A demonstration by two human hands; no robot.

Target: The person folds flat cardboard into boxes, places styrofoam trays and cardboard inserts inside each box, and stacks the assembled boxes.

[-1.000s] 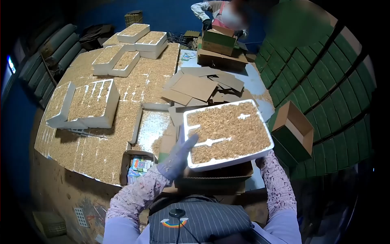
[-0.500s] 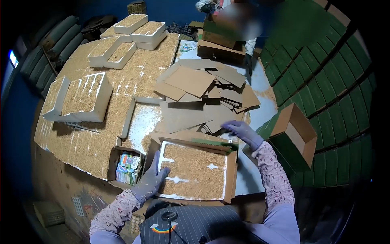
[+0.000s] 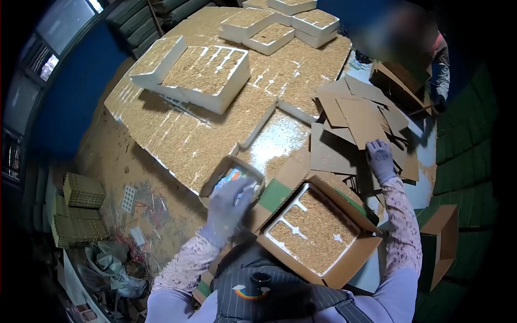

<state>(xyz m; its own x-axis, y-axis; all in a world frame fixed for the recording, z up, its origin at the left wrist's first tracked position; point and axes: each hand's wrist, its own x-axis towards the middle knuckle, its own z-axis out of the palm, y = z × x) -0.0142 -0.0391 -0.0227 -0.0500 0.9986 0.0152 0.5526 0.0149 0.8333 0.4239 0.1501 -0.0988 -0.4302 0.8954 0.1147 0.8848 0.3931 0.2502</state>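
My gloved left hand (image 3: 229, 207) is over the small cardboard box (image 3: 216, 178) of printed cards (image 3: 229, 176); motion smears its fingers. At the pile of flat cardboard, my gloved right hand (image 3: 380, 159) has its fingers curled over the near edge of a brown cardboard sheet (image 3: 360, 121). Between my arms stands an open carton (image 3: 344, 267), turned at an angle, its flaps spread. Inside it sits a white foam tray (image 3: 321, 273) filled level with sawdust-like material (image 3: 318, 229).
Foam trays (image 3: 207, 75) stand on the sawdust-covered table (image 3: 183, 142). An open green carton (image 3: 439, 242) is at right, before stacked green cartons (image 3: 468, 140). Across the table a co-worker's arm (image 3: 442, 72) is beside more boxes (image 3: 401, 81). Egg-tray stacks (image 3: 83, 191) lie on the floor.
My left hand has left the foam tray's side and moved over the card box. My right hand has reached the cardboard sheet. The view has swung left, and the carton appears rotated.
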